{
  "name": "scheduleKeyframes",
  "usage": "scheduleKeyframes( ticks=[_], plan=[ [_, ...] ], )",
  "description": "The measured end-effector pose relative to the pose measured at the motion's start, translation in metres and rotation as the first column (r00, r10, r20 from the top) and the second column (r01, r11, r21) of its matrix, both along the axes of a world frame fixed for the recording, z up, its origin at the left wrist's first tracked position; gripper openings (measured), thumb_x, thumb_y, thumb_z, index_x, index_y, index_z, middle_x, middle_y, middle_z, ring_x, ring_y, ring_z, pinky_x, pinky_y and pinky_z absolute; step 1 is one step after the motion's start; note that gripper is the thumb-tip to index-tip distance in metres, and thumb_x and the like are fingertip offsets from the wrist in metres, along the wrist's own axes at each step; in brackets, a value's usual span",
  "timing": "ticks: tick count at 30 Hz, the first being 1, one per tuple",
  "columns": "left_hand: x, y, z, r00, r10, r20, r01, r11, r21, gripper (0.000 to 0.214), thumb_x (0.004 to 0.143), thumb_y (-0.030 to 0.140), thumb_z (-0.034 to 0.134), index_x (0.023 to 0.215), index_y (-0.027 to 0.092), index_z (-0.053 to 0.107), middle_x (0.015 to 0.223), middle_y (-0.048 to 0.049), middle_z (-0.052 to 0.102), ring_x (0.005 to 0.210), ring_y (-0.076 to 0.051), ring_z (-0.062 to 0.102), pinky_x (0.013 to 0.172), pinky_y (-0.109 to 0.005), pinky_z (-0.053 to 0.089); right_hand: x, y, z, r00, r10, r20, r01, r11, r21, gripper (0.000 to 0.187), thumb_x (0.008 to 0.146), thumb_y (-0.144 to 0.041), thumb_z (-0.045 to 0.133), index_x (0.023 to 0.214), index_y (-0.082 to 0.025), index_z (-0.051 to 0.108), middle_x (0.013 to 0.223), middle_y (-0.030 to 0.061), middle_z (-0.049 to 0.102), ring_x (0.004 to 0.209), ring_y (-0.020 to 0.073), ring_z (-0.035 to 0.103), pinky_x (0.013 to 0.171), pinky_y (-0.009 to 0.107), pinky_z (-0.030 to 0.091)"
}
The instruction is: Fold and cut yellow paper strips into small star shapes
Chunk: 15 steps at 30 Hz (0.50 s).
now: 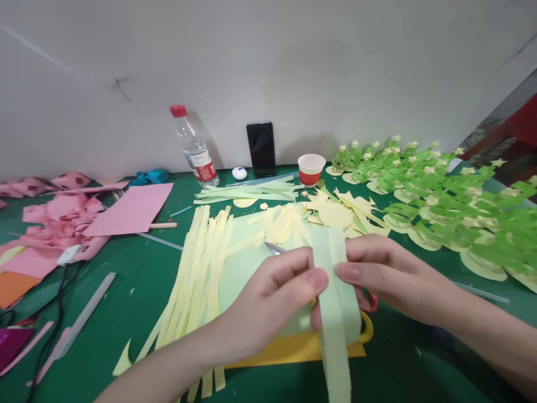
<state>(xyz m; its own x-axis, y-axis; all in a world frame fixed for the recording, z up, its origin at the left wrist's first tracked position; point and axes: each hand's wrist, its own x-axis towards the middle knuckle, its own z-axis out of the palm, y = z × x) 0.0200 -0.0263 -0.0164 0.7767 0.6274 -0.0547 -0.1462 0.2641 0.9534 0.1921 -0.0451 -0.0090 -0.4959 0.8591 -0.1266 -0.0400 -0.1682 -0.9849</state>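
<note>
Between my two hands hangs a pale green paper strip (335,330), wide and partly folded or doubled over. My left hand (281,296) pinches its left edge between thumb and fingers. From the other side, my right hand (390,274) grips the right edge, thumb on the front. Under the hands lies a light green paper sheet (241,268), with a yellow-orange sheet (289,350) beneath it. Scissors show only in part: a metal tip (273,248) by my left hand and a yellow handle loop (367,327) below my right; the rest is hidden.
Long yellow strips (201,252) lie to the left, near pink paper (134,210). Behind stand a water bottle (199,157), a phone (260,150) and a paper cup (311,169). Yellow scraps (335,210) lie centrally; several green paper trees (444,207) crowd the right.
</note>
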Motion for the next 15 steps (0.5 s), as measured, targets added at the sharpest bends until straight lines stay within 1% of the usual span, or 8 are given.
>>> scheduleKeyframes(
  ticks=[2,5,7,12,15],
  plan=[
    [0.0002,-0.0014,-0.0023,0.998,0.07,-0.006,-0.07,0.997,0.02,0.025,0.089,0.032,0.046,0.07,0.018,0.05,0.064,0.0016,0.052,0.065,-0.013,0.05,0.071,-0.026,0.041,-0.0005,0.0004,-0.0008,1.0,0.011,0.023,-0.012,0.999,0.031,0.032,0.08,-0.035,0.061,0.057,-0.014,0.052,0.056,-0.0013,0.049,0.047,0.0054,0.039,0.042,0.018,0.031],
    [0.0009,-0.0019,-0.0039,0.992,0.113,-0.057,-0.109,0.992,0.061,0.026,0.089,0.034,0.047,0.068,0.018,0.048,0.066,0.0019,0.05,0.065,-0.012,0.047,0.069,-0.026,0.039,-0.0009,0.0018,-0.0023,1.0,-0.018,0.007,0.017,0.998,0.055,0.032,0.08,-0.035,0.06,0.057,-0.014,0.053,0.055,-0.0019,0.048,0.047,0.0053,0.038,0.041,0.017,0.03],
    [0.001,-0.0014,-0.0037,0.99,0.116,-0.077,-0.111,0.991,0.071,0.027,0.088,0.035,0.048,0.067,0.018,0.047,0.066,0.0019,0.047,0.064,-0.012,0.045,0.067,-0.026,0.039,-0.0008,0.0025,-0.0026,1.0,-0.025,0.009,0.024,0.997,0.068,0.033,0.08,-0.035,0.06,0.056,-0.015,0.052,0.054,-0.0024,0.047,0.046,0.0053,0.037,0.041,0.017,0.03],
    [-0.0009,0.0,-0.0014,0.994,0.061,-0.096,-0.056,0.997,0.049,0.028,0.087,0.036,0.047,0.065,0.018,0.043,0.066,0.0019,0.043,0.064,-0.013,0.045,0.064,-0.026,0.038,0.0009,0.0013,-0.0005,0.999,0.039,0.019,-0.04,0.996,0.085,0.035,0.082,-0.037,0.059,0.056,-0.015,0.049,0.053,-0.0037,0.043,0.046,0.0053,0.036,0.04,0.018,0.027],
    [-0.0021,0.0013,0.001,0.991,0.054,-0.122,-0.045,0.996,0.071,0.029,0.086,0.037,0.049,0.065,0.018,0.041,0.063,0.003,0.039,0.06,-0.012,0.043,0.058,-0.025,0.036,0.0017,0.0001,0.0012,0.999,0.043,0.033,-0.046,0.996,0.082,0.038,0.081,-0.044,0.059,0.057,-0.016,0.048,0.051,-0.0047,0.04,0.046,0.0056,0.034,0.042,0.019,0.029]
  ],
)
